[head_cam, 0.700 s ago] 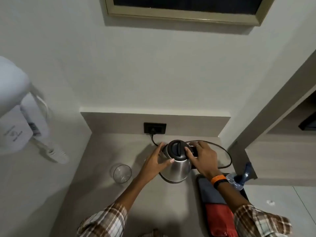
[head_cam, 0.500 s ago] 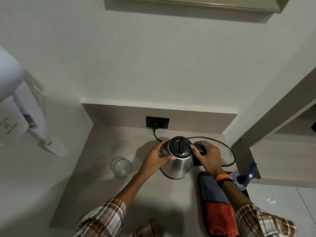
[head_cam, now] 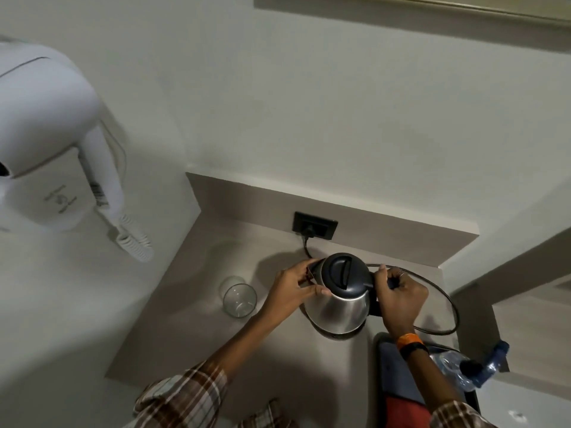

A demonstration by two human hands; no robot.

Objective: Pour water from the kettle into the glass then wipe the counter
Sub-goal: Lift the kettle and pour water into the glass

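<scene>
Standing on the grey counter [head_cam: 191, 329], the steel kettle [head_cam: 340, 301] sits on its base near the back wall, upright, lid shut. Right hand [head_cam: 400, 296] has fingers curled around the black handle; left hand [head_cam: 293, 290] touches the spout side, fingers together. Empty glass [head_cam: 239, 300] stands left of the kettle, apart
</scene>
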